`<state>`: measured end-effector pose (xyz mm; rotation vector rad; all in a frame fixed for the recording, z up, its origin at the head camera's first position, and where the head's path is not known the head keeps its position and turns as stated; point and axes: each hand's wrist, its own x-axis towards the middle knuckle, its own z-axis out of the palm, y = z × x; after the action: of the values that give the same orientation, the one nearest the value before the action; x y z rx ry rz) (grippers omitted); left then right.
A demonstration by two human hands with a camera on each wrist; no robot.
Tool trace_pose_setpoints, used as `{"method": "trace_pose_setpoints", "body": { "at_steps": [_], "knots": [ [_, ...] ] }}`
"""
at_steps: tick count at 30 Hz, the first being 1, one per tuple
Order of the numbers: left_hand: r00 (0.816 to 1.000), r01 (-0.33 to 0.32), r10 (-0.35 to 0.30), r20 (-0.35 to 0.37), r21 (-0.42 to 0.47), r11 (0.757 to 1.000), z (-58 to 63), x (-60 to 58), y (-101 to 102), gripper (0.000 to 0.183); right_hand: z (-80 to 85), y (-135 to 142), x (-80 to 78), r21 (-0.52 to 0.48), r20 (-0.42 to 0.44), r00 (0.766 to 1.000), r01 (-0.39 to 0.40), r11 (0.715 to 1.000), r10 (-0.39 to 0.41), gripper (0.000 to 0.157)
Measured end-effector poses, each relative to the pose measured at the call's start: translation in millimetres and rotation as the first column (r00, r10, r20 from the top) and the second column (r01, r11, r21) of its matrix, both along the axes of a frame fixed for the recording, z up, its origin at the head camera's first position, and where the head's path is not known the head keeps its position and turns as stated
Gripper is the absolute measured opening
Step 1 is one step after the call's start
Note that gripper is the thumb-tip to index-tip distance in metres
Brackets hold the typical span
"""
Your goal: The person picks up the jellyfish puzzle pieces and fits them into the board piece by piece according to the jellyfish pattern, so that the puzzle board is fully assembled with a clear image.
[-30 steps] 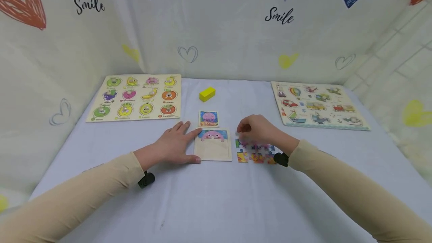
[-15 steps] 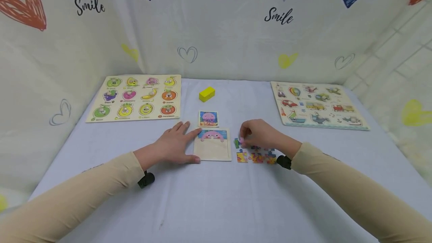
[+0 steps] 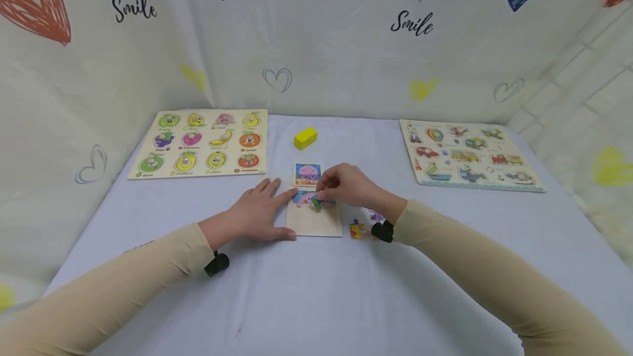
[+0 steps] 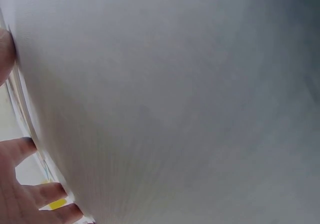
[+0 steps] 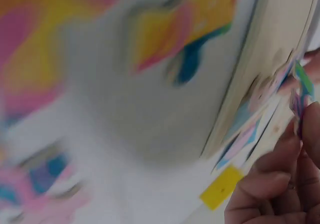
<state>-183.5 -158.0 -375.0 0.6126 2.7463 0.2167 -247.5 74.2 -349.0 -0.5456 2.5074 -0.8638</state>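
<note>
My left hand [image 3: 257,210] lies with fingers spread at the left side of a small wooden puzzle tray [image 3: 312,225], thumb and forefinger touching its edge. Along the tray's top sit jigsaw pieces forming a pink face on blue. Over this row my right hand [image 3: 352,185] pinches a jigsaw piece [image 3: 316,202] with green, blue and pink on it. In the right wrist view, the pinched piece [image 5: 304,83] stands tilted between thumb and fingers. A small picture card [image 3: 307,173] of a pink jellyfish lies just beyond the tray. The right hand hides part of the top row.
Loose jigsaw pieces [image 3: 357,229] lie right of the tray, partly under the right wrist. A yellow block [image 3: 305,138] stands farther back. A fruit puzzle board [image 3: 205,153] lies at back left, and a vehicle puzzle board [image 3: 475,163] at back right.
My right hand has picked up a piece from the loose ones and moved left with it, over the tray. The left hand keeps its place.
</note>
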Motion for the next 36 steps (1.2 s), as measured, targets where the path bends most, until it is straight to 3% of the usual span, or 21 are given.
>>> {"method": "trace_pose_setpoints", "body": {
  "at_steps": [4,10,18,27,33,36],
  "knots": [
    [1.0,-0.002,0.002,0.006,0.006,1.0,-0.5,-0.5,-1,0.098,-6.0,-20,1.4,0.022,0.049,0.998,-0.03,0.999,0.029,0.012],
    [1.0,-0.002,0.002,0.006,0.003,1.0,-3.0,-2.2,0,0.098,-9.1,-33,3.7,0.091,0.051,0.998,-0.043,0.995,0.038,0.012],
    [1.0,-0.004,0.004,0.0,-0.007,1.0,-2.5,-2.6,0,0.098,-8.3,-45,4.2,0.192,-0.019,0.998,-0.051,0.98,0.056,0.012],
    [1.0,-0.01,0.01,0.015,-0.002,1.0,0.4,-1.8,1,0.098,-7.2,-41,6.0,0.175,-0.094,0.992,-0.072,0.982,0.09,0.011],
    [1.0,-0.013,0.013,0.014,0.003,1.0,1.3,-1.6,1,0.097,-7.5,-37,9.8,0.189,-0.065,0.987,-0.135,0.973,0.15,0.014],
    [1.0,-0.015,0.015,0.016,0.006,1.0,1.5,-1.3,1,0.097,-8.0,-38,12.4,0.193,-0.091,0.983,-0.14,0.971,0.16,0.013]
  ]
}}
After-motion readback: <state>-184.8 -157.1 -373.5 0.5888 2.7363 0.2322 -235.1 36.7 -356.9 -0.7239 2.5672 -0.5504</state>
